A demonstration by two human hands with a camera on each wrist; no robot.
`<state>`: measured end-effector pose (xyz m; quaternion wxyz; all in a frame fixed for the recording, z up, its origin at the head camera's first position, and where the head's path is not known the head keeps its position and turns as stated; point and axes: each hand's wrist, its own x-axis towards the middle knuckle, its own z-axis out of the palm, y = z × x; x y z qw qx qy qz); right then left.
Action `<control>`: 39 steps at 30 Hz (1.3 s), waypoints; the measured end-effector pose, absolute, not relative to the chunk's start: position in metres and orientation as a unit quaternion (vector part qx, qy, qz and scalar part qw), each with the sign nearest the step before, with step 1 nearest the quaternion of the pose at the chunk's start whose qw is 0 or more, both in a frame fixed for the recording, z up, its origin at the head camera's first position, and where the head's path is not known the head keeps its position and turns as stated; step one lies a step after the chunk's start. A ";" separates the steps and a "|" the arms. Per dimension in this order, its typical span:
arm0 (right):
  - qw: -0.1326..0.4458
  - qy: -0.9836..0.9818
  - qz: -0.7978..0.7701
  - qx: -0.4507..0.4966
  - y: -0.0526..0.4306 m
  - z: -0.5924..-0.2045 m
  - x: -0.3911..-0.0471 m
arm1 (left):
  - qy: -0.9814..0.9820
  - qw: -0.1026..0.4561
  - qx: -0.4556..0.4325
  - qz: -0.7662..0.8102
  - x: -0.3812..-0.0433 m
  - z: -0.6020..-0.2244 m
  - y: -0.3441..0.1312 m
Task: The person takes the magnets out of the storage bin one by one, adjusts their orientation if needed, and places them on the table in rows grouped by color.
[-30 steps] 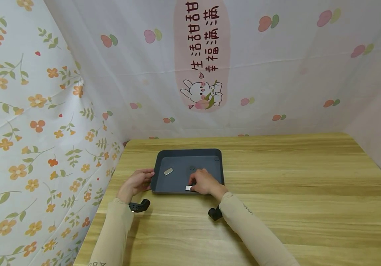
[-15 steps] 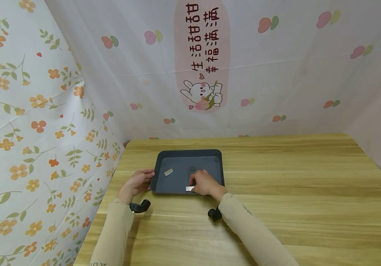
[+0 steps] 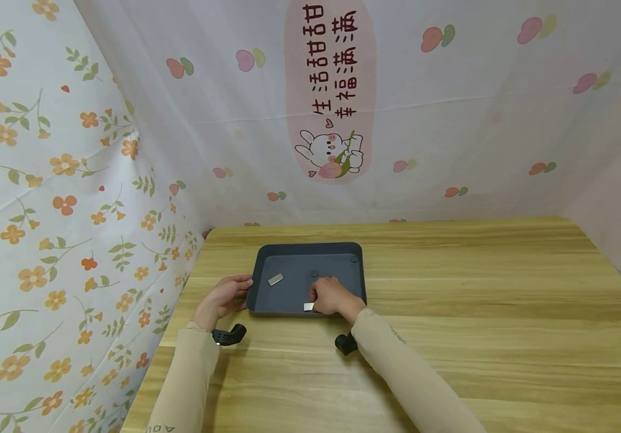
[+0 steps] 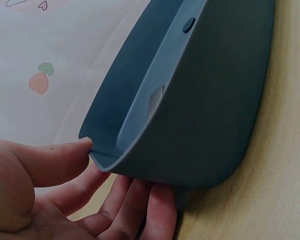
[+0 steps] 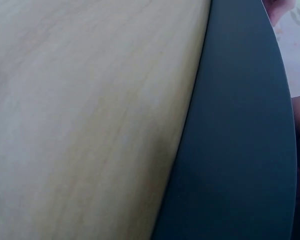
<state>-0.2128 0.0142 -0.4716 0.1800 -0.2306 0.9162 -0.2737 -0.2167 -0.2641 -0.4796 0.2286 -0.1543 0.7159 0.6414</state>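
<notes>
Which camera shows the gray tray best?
The head camera, because it shows nearly the whole tray, though the right hand covers part. The left wrist view shows one corner and a side up close, cut off at the top. The right wrist view shows only some of its outside.

At the near edge of the tray, the right hand hides from me its fingertips and part of a pale block.
</notes>
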 end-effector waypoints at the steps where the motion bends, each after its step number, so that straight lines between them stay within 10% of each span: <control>1: 0.184 0.917 -0.271 -0.229 0.014 -0.471 -0.213 | 0.718 0.229 -0.152 0.640 -0.217 -0.479 -0.264; 39: 0.193 0.912 -0.271 -0.241 0.018 -0.474 -0.213 | 0.721 0.221 -0.152 0.639 -0.215 -0.480 -0.263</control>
